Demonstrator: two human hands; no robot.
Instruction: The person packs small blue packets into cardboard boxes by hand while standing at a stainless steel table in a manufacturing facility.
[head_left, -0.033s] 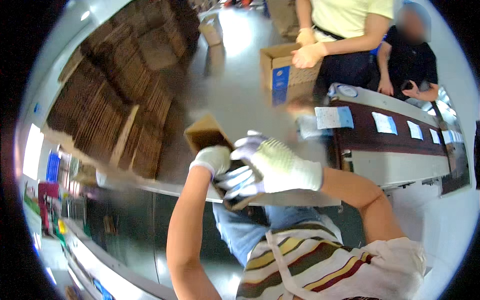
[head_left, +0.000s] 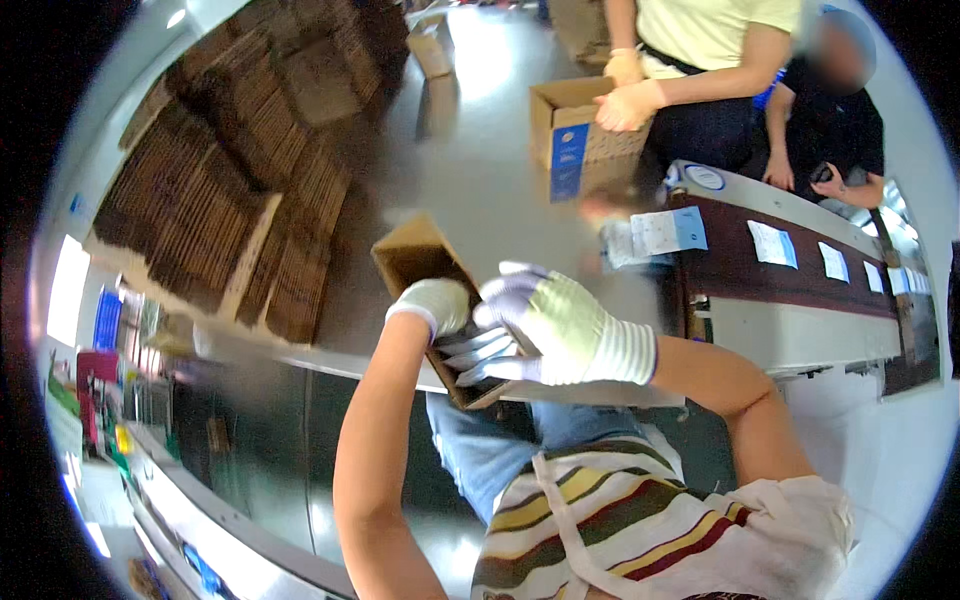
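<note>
So there's a narrow cardboard box (head_left: 415, 258) sitting at the near edge of the tabletop (head_left: 470, 190), open side up and set at a slant, with its near end poking out past the edge over the person's jeans (head_left: 465, 450). Both hands are on it, in pale knit gloves.

The left hand (head_left: 437, 303) is at the left side of the opening, fingers bent down into the box. The tips are hidden, so I can't tell how far apart they are or if they've got hold of anything. The right hand (head_left: 565, 325) comes over the right side, its upper fingers bent across the opening. Below them are some blurry pale-blue strips; can't tell if those are more fingers or something in the box, so no clue about its grip either.

Over on the left it's big stacks of flattened cardboard (head_left: 290, 225). To the right, a dark red conveyor belt (head_left: 725, 235) carries a row of white-and-blue packets (head_left: 773, 245). Past that, a co-worker in a yellow top (head_left: 700, 35) has gloved hands at a bigger box (head_left: 615, 145) with a blue panel, and another person in black (head_left: 835, 125) is next to them.
</note>
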